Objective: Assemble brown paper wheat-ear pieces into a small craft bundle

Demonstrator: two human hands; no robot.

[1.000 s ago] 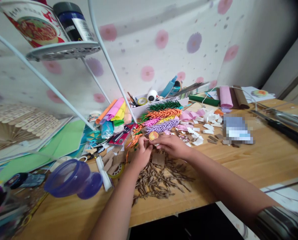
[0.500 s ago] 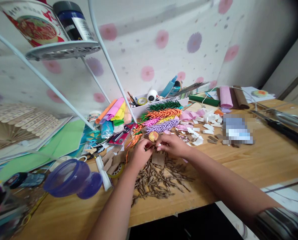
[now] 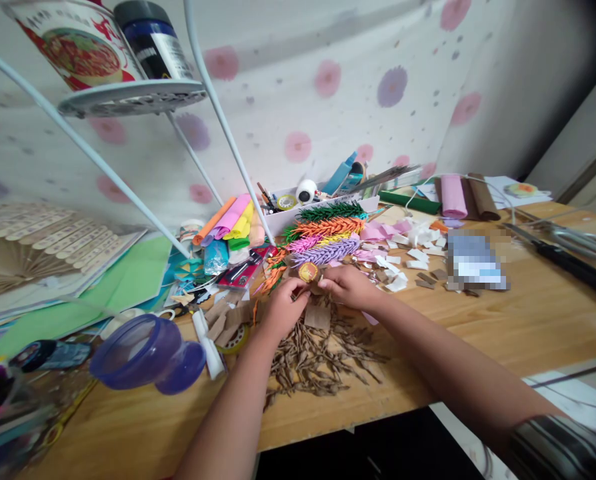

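My left hand (image 3: 284,308) is closed, thumb and fingers pinched together on what looks like a small piece of brown paper (image 3: 315,288). From the right, my right hand (image 3: 349,288) pinches the same piece; its fingertips partly cover it. Just behind the hands is a round yellow-and-red label (image 3: 309,272). Below them, a flat brown paper square (image 3: 317,317) lies on a heap of twisted brown paper strips (image 3: 311,363). Braided paper stalks in green, orange and purple (image 3: 325,251) lie beyond the hands.
Paper scraps (image 3: 395,273) and a pixelated object (image 3: 477,261) lie to the right on the wooden table (image 3: 458,327). A purple plastic container (image 3: 133,353), rolled coloured paper (image 3: 228,220) and a white metal rack (image 3: 223,127) stand left. Black-handled scissors (image 3: 568,257) rest far right.
The right hand's fingers have closed in, and the small white bit at its fingertips no longer shows. The left hand has barely moved. The whole view has shifted slightly.
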